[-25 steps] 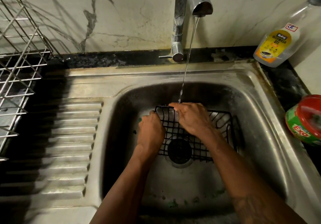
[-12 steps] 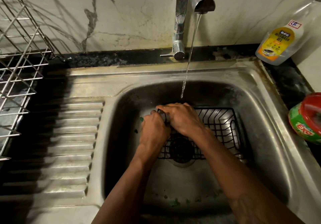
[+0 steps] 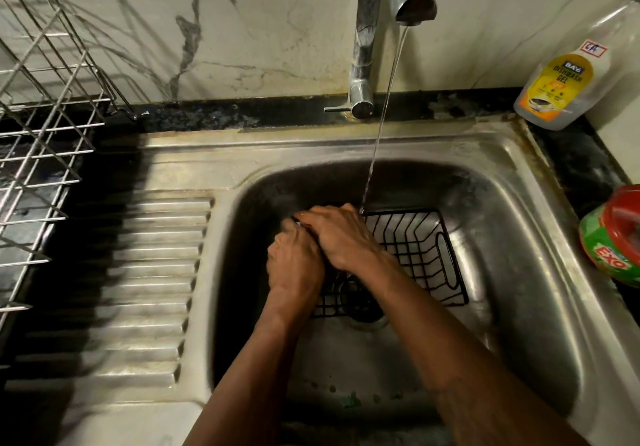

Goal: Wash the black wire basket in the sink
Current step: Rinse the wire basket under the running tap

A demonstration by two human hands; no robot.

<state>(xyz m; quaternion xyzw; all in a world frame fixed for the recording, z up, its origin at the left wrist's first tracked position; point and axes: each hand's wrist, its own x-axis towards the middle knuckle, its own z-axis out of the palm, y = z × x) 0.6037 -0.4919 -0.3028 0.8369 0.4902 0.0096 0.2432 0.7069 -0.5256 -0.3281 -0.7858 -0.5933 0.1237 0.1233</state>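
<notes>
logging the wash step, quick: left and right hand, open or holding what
left hand: curled at the left end of the black wire basket, cannot tell what it holds
right hand: grips that basket's left rim

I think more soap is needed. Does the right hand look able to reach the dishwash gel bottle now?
Probably yes, once it lifts off. The right hand rests on the left end of the black wire basket; only the water stream lies between it and the dishwash gel bottle.
</notes>
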